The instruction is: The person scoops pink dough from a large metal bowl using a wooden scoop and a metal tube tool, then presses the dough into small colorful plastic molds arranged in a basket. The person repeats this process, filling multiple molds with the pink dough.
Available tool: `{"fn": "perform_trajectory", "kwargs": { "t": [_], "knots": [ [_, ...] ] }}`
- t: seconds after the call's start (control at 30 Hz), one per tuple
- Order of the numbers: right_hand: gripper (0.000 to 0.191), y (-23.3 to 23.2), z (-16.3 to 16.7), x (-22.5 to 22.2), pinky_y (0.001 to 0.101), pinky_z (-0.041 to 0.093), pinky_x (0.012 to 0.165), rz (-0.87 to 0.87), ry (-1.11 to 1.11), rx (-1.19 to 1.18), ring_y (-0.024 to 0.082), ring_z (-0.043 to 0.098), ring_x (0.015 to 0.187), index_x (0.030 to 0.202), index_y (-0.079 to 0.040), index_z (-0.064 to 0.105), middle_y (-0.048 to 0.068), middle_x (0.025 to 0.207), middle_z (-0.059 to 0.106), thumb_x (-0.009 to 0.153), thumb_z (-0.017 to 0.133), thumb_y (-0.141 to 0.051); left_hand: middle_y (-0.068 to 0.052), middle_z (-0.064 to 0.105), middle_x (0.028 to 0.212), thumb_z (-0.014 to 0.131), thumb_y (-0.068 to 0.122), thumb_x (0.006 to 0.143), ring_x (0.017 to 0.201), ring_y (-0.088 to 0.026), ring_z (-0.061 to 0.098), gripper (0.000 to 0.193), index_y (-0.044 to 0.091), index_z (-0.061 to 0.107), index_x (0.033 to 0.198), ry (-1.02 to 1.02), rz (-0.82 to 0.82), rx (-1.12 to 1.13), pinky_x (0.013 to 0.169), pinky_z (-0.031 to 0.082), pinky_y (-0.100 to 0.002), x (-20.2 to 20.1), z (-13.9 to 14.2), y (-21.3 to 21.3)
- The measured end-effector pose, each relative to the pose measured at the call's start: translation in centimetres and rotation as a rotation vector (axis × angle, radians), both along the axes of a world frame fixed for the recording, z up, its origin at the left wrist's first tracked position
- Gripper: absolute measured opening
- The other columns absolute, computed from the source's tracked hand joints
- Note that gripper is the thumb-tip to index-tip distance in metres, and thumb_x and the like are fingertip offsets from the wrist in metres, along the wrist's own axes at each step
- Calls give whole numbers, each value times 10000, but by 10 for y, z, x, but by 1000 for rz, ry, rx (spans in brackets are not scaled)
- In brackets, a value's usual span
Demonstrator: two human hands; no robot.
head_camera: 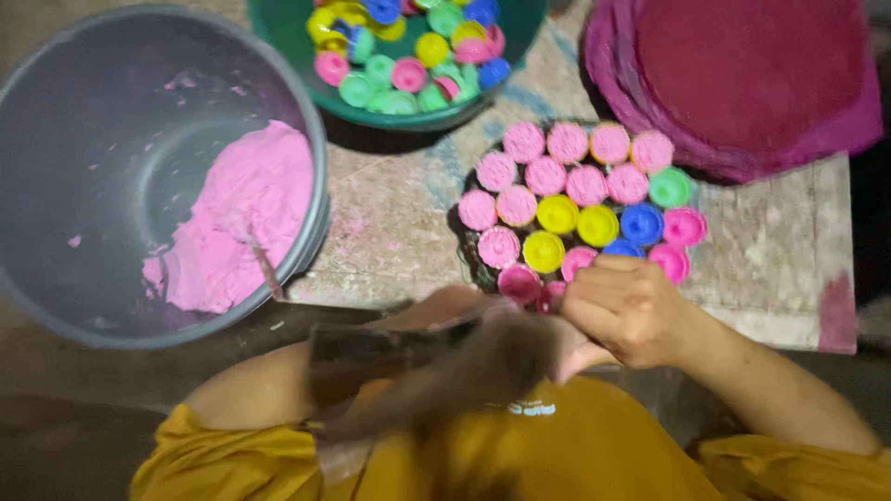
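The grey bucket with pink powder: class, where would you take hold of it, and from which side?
Probably grip the grey bucket by its rim at the right edge, coming from above. The rim is a raised open lip there, and bare tabletop lies beside it. The pink powder is heaped against that wall, so the weight likely sits close to the grip.

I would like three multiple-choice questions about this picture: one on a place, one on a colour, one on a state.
1. Where is the grey bucket?
A. left of the tray of moulds
B. right of it
C. on top of it

2. What colour is the powder in the bucket?
A. green
B. pink
C. blue

3. How is the green basin?
A. upside down
B. bare inside
C. holding coloured caps

Answers: 1 A, the bucket fills the picture's left side. 2 B, the heap is pink. 3 C, many caps lie inside it.
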State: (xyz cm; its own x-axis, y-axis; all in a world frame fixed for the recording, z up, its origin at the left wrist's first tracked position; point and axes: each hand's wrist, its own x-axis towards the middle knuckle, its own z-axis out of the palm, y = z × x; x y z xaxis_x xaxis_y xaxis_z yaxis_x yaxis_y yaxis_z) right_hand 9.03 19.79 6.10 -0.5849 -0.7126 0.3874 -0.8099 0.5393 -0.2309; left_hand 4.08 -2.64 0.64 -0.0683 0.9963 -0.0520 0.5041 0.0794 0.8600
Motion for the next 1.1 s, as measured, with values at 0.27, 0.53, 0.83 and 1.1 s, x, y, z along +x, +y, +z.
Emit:
{"fn": "perform_trajectory", "kwargs": {
  "t": [0.27, 0.53, 0.83, 1.1],
  "knots": [
    [474, -63, 22, -44, 435, 427, 620, 538, -721, -104, 332, 609, 728, 840, -83, 583, 93, 777, 557, 1036, 580, -515, -135, 700, 886, 638, 263, 853, 822, -385, 713, 258, 160, 598, 1086, 295, 39, -321, 646, 546, -504, -6, 75, -104],
    [475, -182, -4, -64, 473, 408, 697, 643, -1038, -235, 383, 619, 792, 890, -35, 516, 123, 803, 524, 1138, 559, -438, -96, 751, 912, 596, 304, 913, 826, -346, 727, 240, 201, 678, 1114, -43, 442, -242, 701, 560, -467, -21, 79, -274],
    [227, -278, 27, -139, 373, 477, 642, 275, 42, 124, 264, 657, 752, 987, -127, 654, 47, 836, 624, 837, 659, -298, -75, 721, 923, 607, 198, 930, 820, -243, 708, 215, 120, 691, 1113, -370, 644, 134, 721, 573, -389, -76, 13, -443],
    [529, -373, 11, -219, 439, 525, 875, -99, 759, 187, 271, 626, 1044, 1340, -200, 628, 91, 1196, 591, 859, 832, -284, -59, 685, 931, 643, 92, 909, 823, -182, 669, 210, 35, 673, 1109, -950, 624, 584, 736, 560, -347, -100, -74, -474]
  ]
}}
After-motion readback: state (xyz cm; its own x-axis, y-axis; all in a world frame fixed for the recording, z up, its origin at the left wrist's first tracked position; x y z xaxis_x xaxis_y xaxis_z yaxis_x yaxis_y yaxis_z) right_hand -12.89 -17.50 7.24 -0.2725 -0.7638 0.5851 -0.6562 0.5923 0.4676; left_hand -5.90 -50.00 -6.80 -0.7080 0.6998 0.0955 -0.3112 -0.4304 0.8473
